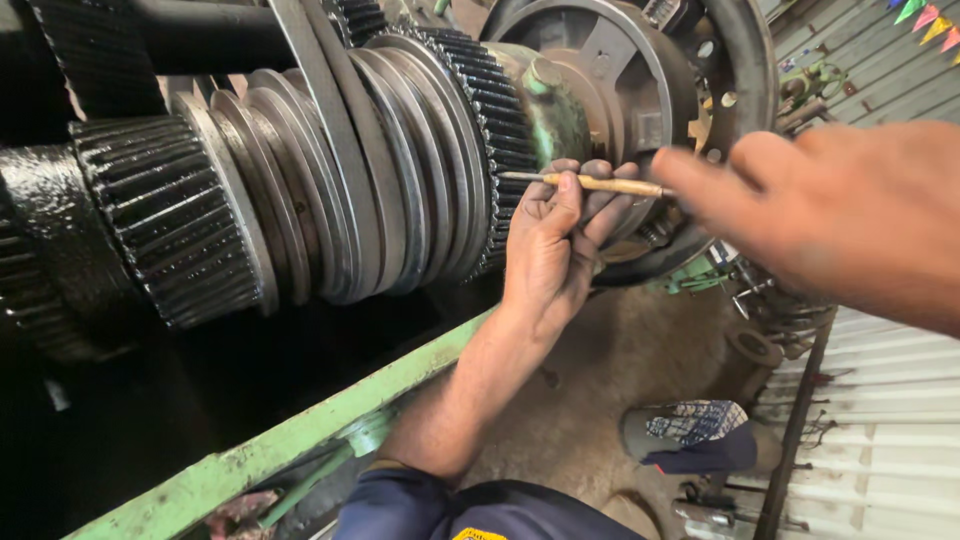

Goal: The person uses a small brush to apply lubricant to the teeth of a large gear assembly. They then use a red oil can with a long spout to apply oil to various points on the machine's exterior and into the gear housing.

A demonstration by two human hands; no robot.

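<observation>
Small coloured paper flags [930, 18], triangle shaped, hang in the top right corner. The left hand [548, 250] pinches a thin tool with a yellow wooden handle and a metal tip [585, 183]. The tool lies across its thumb and fingertips [572, 185], and the tip touches the oily black toothed gear [495, 120] on the big grey ridged metal shaft [330, 180]. The right hand [840, 215] is blurry and close, and its fingers reach to the handle's end; I cannot tell if they grip it. A green metal bar [300, 440] runs below.
</observation>
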